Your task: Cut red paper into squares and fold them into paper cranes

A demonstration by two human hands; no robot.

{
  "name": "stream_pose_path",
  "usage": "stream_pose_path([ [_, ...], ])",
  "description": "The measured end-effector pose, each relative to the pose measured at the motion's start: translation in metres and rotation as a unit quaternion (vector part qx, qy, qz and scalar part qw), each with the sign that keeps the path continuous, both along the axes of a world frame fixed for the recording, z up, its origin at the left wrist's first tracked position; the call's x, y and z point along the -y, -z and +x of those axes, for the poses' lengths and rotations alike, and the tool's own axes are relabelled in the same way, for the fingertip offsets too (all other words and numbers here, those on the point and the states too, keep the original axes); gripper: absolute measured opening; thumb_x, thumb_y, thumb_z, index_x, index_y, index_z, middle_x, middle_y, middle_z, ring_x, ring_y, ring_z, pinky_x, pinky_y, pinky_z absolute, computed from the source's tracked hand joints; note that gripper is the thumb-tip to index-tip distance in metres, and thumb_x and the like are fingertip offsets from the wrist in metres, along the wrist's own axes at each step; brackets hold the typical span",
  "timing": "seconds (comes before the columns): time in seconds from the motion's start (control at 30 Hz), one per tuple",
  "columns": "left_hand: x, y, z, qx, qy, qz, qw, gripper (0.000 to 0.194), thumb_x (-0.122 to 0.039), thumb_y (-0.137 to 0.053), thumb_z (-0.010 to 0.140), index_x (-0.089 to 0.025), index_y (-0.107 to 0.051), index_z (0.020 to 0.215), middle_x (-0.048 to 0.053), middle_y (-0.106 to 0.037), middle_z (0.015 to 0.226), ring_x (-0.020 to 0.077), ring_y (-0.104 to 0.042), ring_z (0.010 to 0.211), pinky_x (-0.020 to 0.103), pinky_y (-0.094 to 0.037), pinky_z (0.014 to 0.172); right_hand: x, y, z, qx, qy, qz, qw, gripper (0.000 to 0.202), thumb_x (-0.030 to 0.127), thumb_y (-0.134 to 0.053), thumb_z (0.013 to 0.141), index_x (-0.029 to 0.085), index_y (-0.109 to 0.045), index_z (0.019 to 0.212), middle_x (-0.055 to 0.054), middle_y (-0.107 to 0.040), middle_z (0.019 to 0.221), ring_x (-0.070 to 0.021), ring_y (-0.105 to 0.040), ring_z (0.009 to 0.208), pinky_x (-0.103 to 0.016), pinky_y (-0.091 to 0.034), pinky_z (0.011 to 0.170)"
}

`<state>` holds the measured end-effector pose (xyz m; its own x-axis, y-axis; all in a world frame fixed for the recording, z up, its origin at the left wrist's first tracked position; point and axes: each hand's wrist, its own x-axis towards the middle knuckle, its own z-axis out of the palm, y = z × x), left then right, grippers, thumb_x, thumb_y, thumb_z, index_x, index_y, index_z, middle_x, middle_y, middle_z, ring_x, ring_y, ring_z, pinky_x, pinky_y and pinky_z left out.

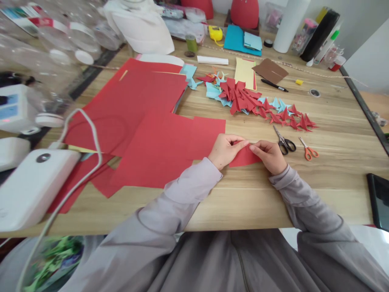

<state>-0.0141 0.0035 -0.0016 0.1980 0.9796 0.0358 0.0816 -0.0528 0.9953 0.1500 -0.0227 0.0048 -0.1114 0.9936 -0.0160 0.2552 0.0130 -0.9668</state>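
A small piece of red paper (245,158) lies on the wooden table in front of me, between my two hands. My left hand (227,149) pinches its upper left part, thumb pointing right along the top edge. At its upper right, my right hand (269,155) grips the paper between thumb and curled fingers. Larger red sheets (158,150) spread out to the left, one reaching close to my left hand. Black-handled scissors (284,142) and small orange-handled scissors (308,150) lie right of my right hand.
Folded red paper pieces (238,95) and light blue ones (215,93) are heaped beyond my hands. A white power bank (36,186) with a cable (96,142) sits at the left. A phone (378,198) rests at the right edge. Plastic bottles (60,40) crowd the far left.
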Motion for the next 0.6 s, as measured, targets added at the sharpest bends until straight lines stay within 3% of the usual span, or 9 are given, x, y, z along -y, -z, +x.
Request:
stream_pose_path([
  [0.6,0.0017,0.0026,0.0039,0.052,0.007,-0.049,0.997,0.023,-0.040,-0.075,0.066,-0.018,-0.074,0.068,0.004,-0.073,0.075,0.0180,-0.064,0.073,0.031,-0.048,0.072,0.0026,-0.0032,-0.0028,-0.008,0.025,-0.010,1.000,0.043,0.057,-0.074,0.063,0.017,-0.059,0.058,0.000,-0.058,0.054,-0.0094,-0.045,0.051,-0.024,-0.036,0.047],
])
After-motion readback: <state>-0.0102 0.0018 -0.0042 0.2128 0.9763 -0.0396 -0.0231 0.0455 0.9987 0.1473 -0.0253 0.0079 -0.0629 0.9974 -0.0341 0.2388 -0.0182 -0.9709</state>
